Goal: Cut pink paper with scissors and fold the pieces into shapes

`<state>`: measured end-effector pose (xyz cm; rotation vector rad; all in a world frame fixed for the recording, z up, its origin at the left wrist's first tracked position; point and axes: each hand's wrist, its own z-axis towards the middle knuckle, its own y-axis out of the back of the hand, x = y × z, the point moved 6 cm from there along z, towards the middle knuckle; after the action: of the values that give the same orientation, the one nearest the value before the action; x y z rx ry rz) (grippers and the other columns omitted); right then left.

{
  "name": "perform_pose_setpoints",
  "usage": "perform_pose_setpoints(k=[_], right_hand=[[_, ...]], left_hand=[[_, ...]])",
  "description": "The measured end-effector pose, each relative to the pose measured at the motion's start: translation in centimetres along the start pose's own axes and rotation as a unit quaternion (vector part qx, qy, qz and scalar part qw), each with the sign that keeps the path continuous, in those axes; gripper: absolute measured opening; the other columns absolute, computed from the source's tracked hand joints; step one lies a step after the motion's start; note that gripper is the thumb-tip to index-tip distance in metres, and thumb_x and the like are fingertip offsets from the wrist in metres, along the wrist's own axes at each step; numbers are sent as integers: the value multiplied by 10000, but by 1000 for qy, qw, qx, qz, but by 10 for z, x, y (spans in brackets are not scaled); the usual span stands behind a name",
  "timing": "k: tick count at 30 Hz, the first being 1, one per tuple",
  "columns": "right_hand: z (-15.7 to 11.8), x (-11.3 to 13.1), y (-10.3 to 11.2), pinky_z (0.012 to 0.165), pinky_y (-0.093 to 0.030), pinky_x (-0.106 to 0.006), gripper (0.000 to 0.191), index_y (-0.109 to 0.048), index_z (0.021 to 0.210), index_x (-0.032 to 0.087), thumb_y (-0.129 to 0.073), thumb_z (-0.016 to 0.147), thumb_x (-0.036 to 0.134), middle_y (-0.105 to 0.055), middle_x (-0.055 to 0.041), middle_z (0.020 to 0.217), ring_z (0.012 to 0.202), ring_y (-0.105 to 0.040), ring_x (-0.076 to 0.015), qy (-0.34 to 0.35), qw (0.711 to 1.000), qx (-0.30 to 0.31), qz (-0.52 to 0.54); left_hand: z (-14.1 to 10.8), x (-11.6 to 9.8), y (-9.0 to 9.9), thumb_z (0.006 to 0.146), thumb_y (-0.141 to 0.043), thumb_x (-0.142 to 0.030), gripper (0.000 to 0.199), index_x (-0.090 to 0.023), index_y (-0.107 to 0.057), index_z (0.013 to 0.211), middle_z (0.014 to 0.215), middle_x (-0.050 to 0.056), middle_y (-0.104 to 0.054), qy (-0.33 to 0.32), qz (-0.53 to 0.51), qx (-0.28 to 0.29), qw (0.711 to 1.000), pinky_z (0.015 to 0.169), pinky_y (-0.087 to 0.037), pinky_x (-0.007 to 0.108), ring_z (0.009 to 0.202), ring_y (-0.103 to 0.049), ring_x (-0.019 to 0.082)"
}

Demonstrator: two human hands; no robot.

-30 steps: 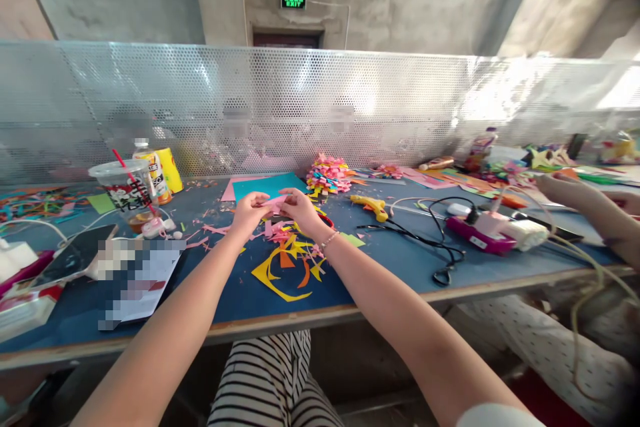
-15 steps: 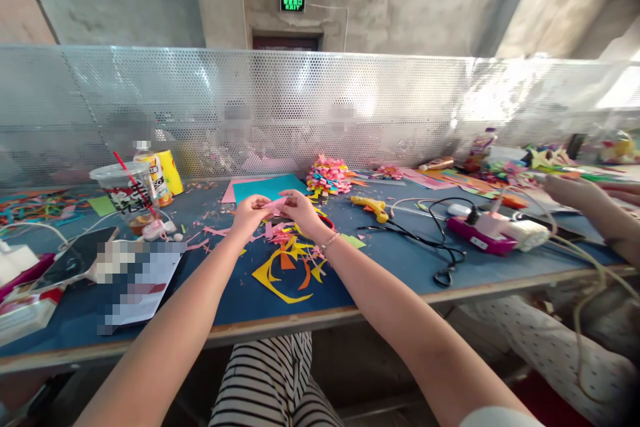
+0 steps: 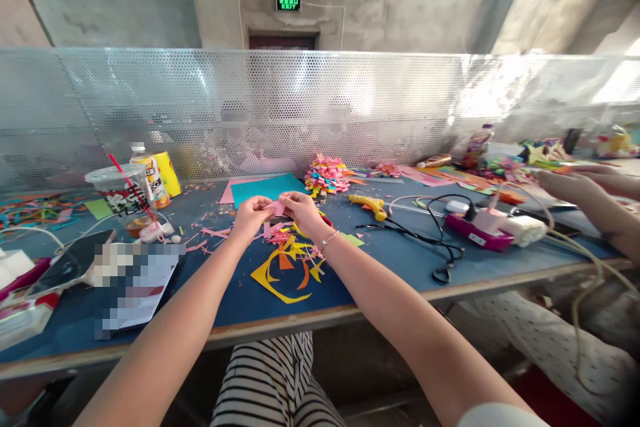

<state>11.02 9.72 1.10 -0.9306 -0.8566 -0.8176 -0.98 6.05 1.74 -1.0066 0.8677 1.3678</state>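
Observation:
Between my fingertips is a small piece of pink paper (image 3: 278, 208), held above the table. My left hand (image 3: 254, 212) pinches its left side, and my right hand (image 3: 300, 210) pinches its right side. Right below lie pink paper scraps (image 3: 280, 233) and yellow paper offcuts (image 3: 273, 277) with curved cut edges, plus some orange bits. Behind my hands rest a teal paper sheet (image 3: 270, 188) and a round bundle of pink, yellow and blue paper pieces (image 3: 327, 175). A red-rimmed thing by my right wrist is mostly hidden.
A yellow glue gun (image 3: 370, 205) with black cable lies to the right, near a magenta power strip (image 3: 477, 232). A plastic cup (image 3: 125, 200) with a red straw and a phone (image 3: 75, 260) are on the left. Another person's hands (image 3: 570, 190) work at far right.
The pink paper has turned slightly between my fingers, and my right fingers have shifted a little on it. The view has moved slightly; the table things stay put.

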Motion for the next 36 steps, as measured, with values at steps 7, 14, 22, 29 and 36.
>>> perform_pose_setpoints(k=[7, 14, 22, 29, 36], right_hand=[[2, -6, 7, 583, -497, -203, 230, -599, 706, 124, -678, 617, 321, -609, -23, 640, 571, -580, -84, -67, 998, 0, 15], [4, -9, 16, 562, -511, -193, 175, -603, 757, 113, -611, 710, 282, -638, -52, 665, 581, -606, -93, -138, 990, 32, 10], [7, -5, 18, 551, -482, -215, 201, -540, 641, 138, -617, 668, 322, -586, -3, 588, 524, -563, -87, -65, 995, -22, -75], [0, 13, 5, 496, -383, -194, 278, -545, 590, 144, -547, 683, 406, -510, 18, 542, 503, -455, -77, 101, 956, 0, -275], [-11, 22, -5, 514, -346, -195, 331, -634, 650, 131, -493, 724, 422, -566, -13, 609, 562, -470, -93, 144, 926, 14, -349]], left_hand=[[4, 5, 3, 516, -705, -285, 301, -141, -554, 732, 649, 7, -589, 5, 11, 6, 1000, 649, -491, 306, 595, -581, 125], [3, 5, 1, 536, -690, -334, 310, -138, -556, 736, 631, 17, -591, 1, 50, 29, 998, 591, -487, 291, 570, -573, 127], [2, 5, -2, 569, -660, -329, 277, -144, -540, 736, 665, 23, -584, -13, 70, 41, 997, 611, -483, 307, 598, -573, 133], [-3, -8, -5, 666, -547, -392, 230, -164, -524, 685, 637, 5, -533, -60, 204, 27, 977, 550, -400, 241, 595, -508, 122], [-4, -14, -5, 686, -519, -402, 238, -164, -531, 676, 612, 1, -530, -89, 249, 13, 964, 536, -363, 236, 574, -483, 122]])
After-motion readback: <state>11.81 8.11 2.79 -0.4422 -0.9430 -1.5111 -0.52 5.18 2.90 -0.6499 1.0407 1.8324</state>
